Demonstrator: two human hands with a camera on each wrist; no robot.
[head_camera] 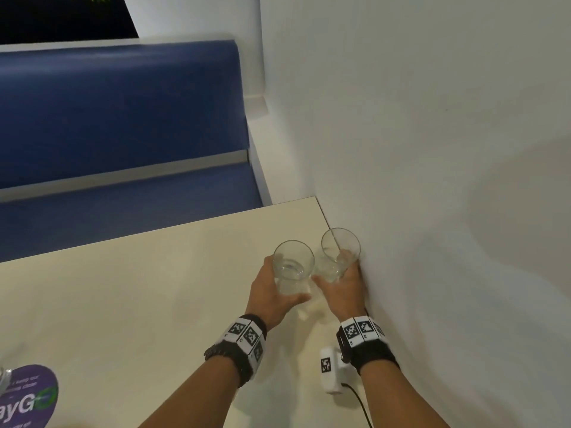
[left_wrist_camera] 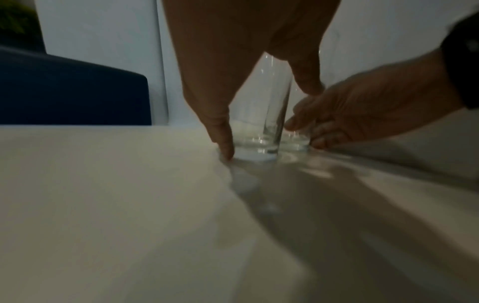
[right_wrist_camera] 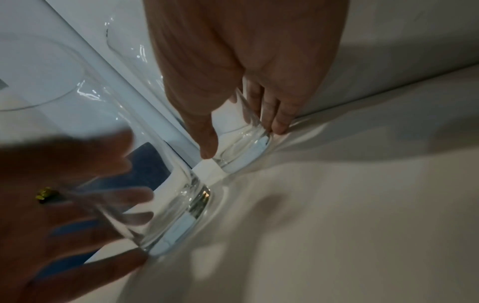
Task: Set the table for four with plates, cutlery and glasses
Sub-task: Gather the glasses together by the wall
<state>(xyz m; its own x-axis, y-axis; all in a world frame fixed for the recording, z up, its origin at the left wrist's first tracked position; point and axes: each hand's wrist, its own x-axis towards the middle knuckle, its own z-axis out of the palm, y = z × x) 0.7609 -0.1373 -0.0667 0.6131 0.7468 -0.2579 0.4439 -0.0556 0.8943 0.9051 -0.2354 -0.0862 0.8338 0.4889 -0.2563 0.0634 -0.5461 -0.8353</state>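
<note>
Head view: both hands (head_camera: 272, 291) (head_camera: 343, 288) grip clear glasses (head_camera: 293, 267) (head_camera: 338, 254), fingertips hidden behind them.

Head view: looking steeply down from above at the table (head_camera: 154, 288) corner by the wall (head_camera: 432, 149), both forearms entering from below. Left wrist view: sitting low, close over the tabletop, facing along the fingers toward the blue bench (left_wrist_camera: 72, 92). Right wrist view: looking closely down toward the wall edge. All three are sharing the two glasses.

purple sticker (head_camera: 26, 396) — cut off, text blurred
</note>
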